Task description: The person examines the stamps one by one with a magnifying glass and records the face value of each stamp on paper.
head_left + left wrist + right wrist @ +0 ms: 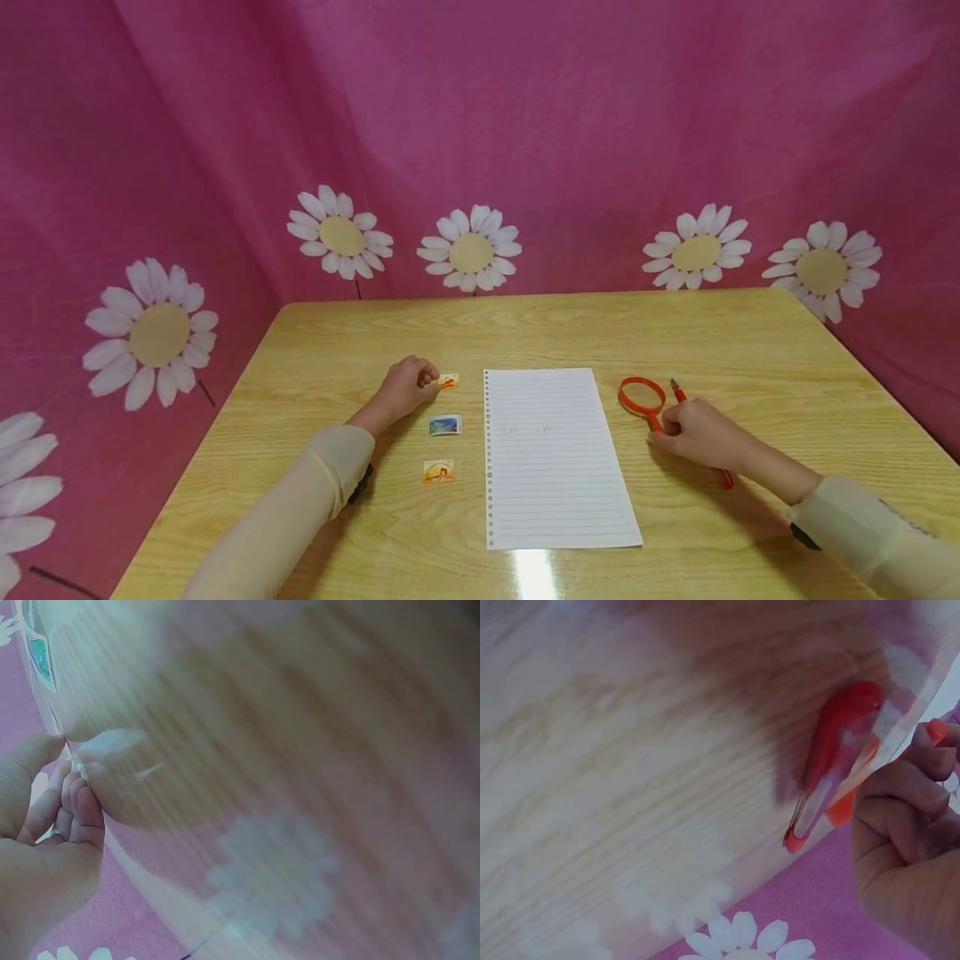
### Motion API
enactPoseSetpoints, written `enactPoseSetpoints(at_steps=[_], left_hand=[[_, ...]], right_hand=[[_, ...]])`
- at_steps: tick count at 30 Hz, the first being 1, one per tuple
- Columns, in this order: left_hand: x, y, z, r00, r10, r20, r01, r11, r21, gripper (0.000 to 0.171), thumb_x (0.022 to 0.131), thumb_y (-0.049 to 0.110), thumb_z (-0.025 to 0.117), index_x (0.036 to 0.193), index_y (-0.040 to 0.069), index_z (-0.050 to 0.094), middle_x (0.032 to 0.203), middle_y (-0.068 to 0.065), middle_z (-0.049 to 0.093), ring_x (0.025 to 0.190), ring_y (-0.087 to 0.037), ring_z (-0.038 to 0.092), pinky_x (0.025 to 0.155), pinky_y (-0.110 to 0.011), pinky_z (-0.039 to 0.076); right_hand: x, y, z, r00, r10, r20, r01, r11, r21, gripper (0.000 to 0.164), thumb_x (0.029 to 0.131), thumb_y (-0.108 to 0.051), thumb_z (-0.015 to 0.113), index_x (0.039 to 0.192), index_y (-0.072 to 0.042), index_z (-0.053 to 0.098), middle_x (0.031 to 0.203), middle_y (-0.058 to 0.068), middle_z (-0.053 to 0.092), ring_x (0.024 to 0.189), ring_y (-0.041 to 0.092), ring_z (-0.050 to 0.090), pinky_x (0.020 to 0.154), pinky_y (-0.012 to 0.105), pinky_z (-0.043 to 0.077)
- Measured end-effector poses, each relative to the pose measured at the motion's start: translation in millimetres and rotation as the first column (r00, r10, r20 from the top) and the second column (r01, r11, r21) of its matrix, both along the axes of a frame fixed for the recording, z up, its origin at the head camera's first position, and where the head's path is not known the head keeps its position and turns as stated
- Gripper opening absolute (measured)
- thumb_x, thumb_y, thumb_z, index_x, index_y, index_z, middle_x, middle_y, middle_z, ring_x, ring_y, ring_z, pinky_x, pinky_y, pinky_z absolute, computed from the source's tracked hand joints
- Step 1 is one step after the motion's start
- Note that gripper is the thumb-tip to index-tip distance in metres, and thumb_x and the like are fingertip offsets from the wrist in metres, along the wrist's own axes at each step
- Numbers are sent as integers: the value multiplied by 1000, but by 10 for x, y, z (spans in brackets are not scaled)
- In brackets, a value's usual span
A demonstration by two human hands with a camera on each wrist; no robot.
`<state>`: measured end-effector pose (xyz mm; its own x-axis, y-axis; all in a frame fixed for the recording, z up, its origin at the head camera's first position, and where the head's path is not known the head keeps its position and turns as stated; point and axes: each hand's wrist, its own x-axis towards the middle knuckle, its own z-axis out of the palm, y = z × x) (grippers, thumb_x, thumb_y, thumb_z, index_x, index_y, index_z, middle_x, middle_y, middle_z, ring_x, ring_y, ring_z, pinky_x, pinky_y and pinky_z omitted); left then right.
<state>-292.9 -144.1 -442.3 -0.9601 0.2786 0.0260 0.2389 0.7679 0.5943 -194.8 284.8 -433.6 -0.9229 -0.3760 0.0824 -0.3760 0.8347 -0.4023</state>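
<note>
In the head view my left hand (408,385) is at the far orange-and-yellow stamp (449,381), its thumb and fingertips pinching the stamp's left edge. Nearer me lie a blue-green stamp (446,425) and another orange-and-yellow stamp (438,472), in a column. My right hand (705,433) holds the handle of a red magnifying glass (642,409), whose round frame points away from me. A red pen (678,390) runs beneath that hand, partly hidden by it. The right wrist view shows the pen (832,742) on the table beside my curled fingers.
A lined sheet of paper (555,492) with punched holes along its left side lies between the hands, with faint handwriting on it. All of this is on a wood-grain table (375,325). A pink curtain (562,125) with white daisies stands behind and at the sides.
</note>
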Motion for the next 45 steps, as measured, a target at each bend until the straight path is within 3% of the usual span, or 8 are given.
enactPoseSetpoints(at_steps=[18,25,30,36,45], left_hand=[[-8,-41,-4,999,-27,-17,27,1000,11,11,91,9,68,96,1,62,88,-9,53,79,-18,45,74,-28,39],[36,-68,-22,999,-43,-26,45,998,45,14,89,9,70,97,1,63,89,-10,55,79,-17,46,74,-28,41],[63,-82,7,997,-61,-50,65,995,71,16,90,10,70,101,2,64,90,-11,57,78,-16,49,73,-28,44],[137,-89,111,994,-66,-91,75,993,95,19,89,11,70,105,1,65,95,-13,59,81,-18,53,74,-29,47],[358,-11,208,983,-138,-125,152,982,111,22,88,12,71,106,1,65,96,-12,59,82,-17,51,74,-24,44]], right_hand=[[13,-16,-30,998,15,59,-13,999,-36,38,88,-29,71,59,-17,50,52,-14,34,47,-3,27,47,16,26],[28,52,-23,999,1,-44,-4,997,-79,31,88,-20,72,65,-16,51,54,-13,36,48,-3,27,48,17,28],[16,132,-12,998,-4,-62,-2,996,-92,26,88,-16,72,70,-15,53,56,-11,41,49,-4,30,47,18,30],[-21,217,45,998,-41,-48,36,994,-99,19,89,-16,71,79,-11,56,61,-7,48,51,-3,32,47,19,32],[-129,335,102,995,-77,-63,72,994,-80,20,88,-18,72,86,-6,57,64,-4,53,53,-2,36,50,20,34]])
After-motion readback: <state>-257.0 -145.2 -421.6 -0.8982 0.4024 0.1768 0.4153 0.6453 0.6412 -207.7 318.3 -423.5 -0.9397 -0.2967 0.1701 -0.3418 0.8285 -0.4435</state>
